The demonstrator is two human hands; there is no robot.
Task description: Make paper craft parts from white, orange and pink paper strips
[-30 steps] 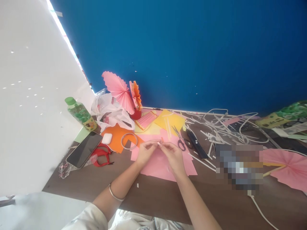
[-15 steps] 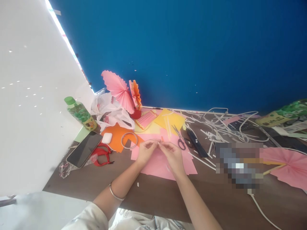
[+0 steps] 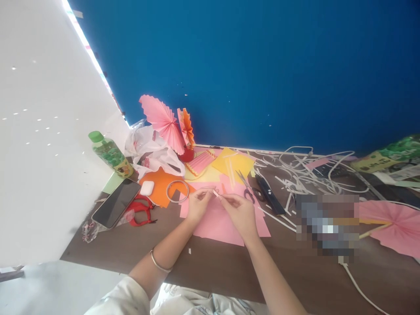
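My left hand (image 3: pixel 197 203) and my right hand (image 3: pixel 240 211) meet above a pink paper sheet (image 3: pixel 226 221) on the brown table (image 3: pixel 229 271). Both pinch a small white strip (image 3: pixel 215 193) between their fingertips, left hand on its left end, right hand on its right end. A bangle sits on my left wrist. Black-handled scissors (image 3: pixel 246 188) lie just beyond my right hand. A tape ring (image 3: pixel 177 191) lies just beyond my left hand on orange paper (image 3: pixel 159 186).
A phone (image 3: pixel 115 203), white earbud case (image 3: pixel 147 188), red scissors (image 3: pixel 141 210) and green-capped bottle (image 3: pixel 110 154) sit at left. Folded paper fans (image 3: pixel 164 122) stand by the blue wall. White strips and cables (image 3: pixel 305 175) litter the right; another pink fan (image 3: pixel 393 227) lies far right.
Both hands stay together over the pink sheet. The white strip has tilted up a little between the fingertips, and my right hand has shifted slightly right.
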